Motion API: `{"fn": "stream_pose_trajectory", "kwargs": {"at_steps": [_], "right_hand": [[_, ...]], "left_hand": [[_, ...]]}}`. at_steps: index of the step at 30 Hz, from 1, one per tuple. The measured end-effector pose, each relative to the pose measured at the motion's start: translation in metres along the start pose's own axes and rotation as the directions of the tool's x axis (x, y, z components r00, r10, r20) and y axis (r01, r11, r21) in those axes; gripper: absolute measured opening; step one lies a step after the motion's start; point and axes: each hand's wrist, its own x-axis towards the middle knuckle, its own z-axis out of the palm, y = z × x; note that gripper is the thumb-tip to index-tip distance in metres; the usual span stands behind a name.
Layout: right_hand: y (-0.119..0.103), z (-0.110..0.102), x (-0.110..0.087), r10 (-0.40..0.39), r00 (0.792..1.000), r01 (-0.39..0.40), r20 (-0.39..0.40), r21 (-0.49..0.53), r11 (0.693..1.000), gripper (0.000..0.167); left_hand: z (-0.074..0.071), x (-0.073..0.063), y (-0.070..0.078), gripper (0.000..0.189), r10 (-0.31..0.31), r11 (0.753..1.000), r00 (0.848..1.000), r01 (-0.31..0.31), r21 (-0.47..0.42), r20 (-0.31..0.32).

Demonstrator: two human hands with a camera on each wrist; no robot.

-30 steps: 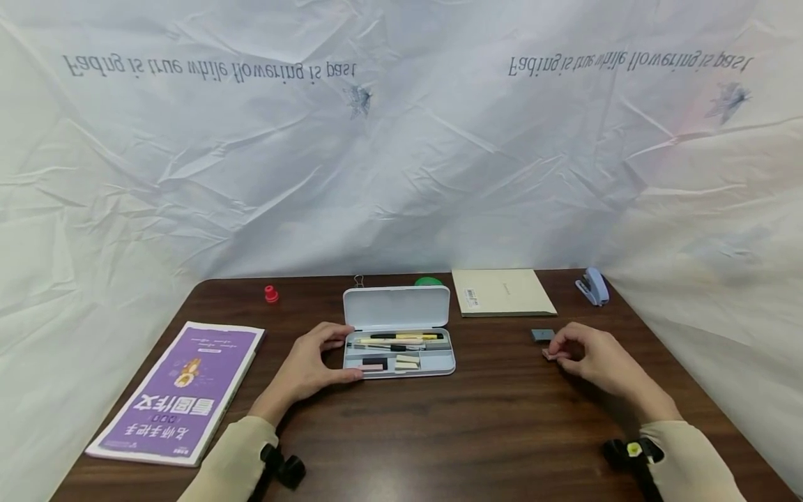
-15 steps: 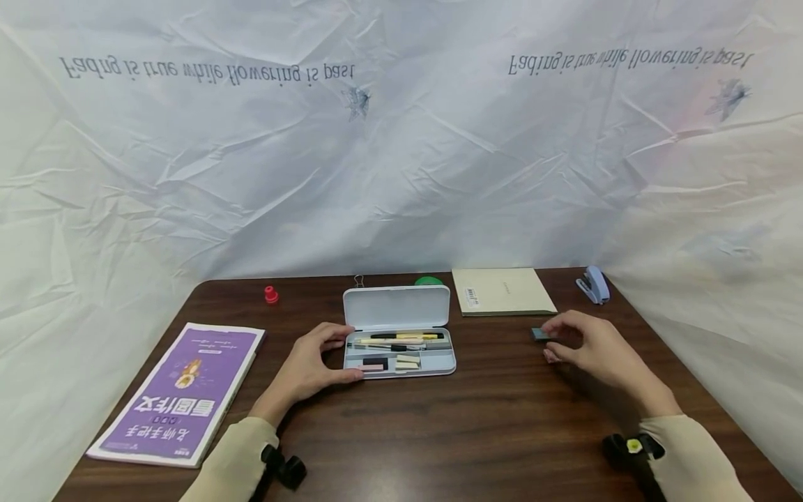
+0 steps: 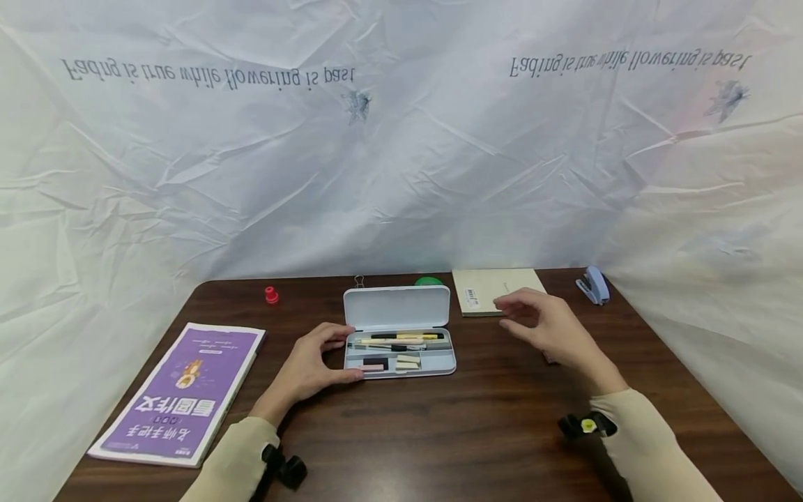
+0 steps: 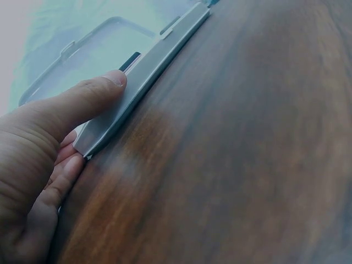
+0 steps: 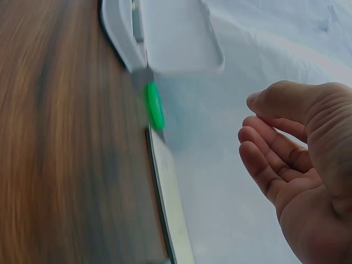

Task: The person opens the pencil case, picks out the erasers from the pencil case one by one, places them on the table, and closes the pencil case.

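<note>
A pale pencil case stands open at the table's middle, lid raised. Several pens lie in its rear compartment; small eraser-like blocks sit in the front one. My left hand grips the case's left end, thumb on the front edge, as the left wrist view also shows on the case wall. My right hand hovers right of the case with loosely bent fingers. Nothing shows between its thumb and fingers in the right wrist view. A small pinkish piece lies partly hidden below it.
A purple book lies at the left. Along the back are a red stamp-like object, a binder clip, a green round object, a cream notebook and a blue stapler. A white sheet hangs behind.
My right hand has left the small pinkish piece and passed over the small grey block, moving left and up towards the notebook. The grey block is no longer visible. My left hand has stayed put.
</note>
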Motion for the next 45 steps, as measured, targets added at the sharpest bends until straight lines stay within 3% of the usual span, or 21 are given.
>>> {"fn": "stream_pose_trajectory", "kwargs": {"at_steps": [8, 14, 29, 39, 45], "right_hand": [[-0.026, 0.031, 0.031, -0.07, 0.996, 0.063, 0.057, 0.11, 0.992, 0.034], [-0.033, 0.053, 0.041, -0.107, 0.987, 0.082, 0.122, 0.19, 0.978, 0.031], [-0.03, 0.088, 0.041, -0.13, 0.946, 0.126, 0.298, 0.034, 0.991, 0.023], [-0.031, 0.094, 0.042, -0.122, 0.939, 0.136, 0.323, -0.021, 0.99, 0.021], [-0.032, 0.09, 0.041, -0.117, 0.943, 0.122, 0.311, 0.006, 0.993, 0.02]], "left_hand": [[-0.001, -0.001, -0.002, 0.084, 0.005, 1.0, 1.0, -0.005, -0.011, -0.009], [0.0, -0.001, -0.002, 0.085, 0.018, 1.0, 1.0, -0.018, -0.015, -0.012], [0.001, 0.001, -0.002, 0.085, 0.013, 1.0, 1.0, -0.013, -0.009, -0.01], [0.001, 0.002, -0.004, 0.085, 0.008, 1.0, 1.0, -0.008, -0.011, -0.006], [0.001, 0.001, -0.004, 0.085, 0.017, 1.0, 1.0, -0.017, -0.007, -0.013]]}}
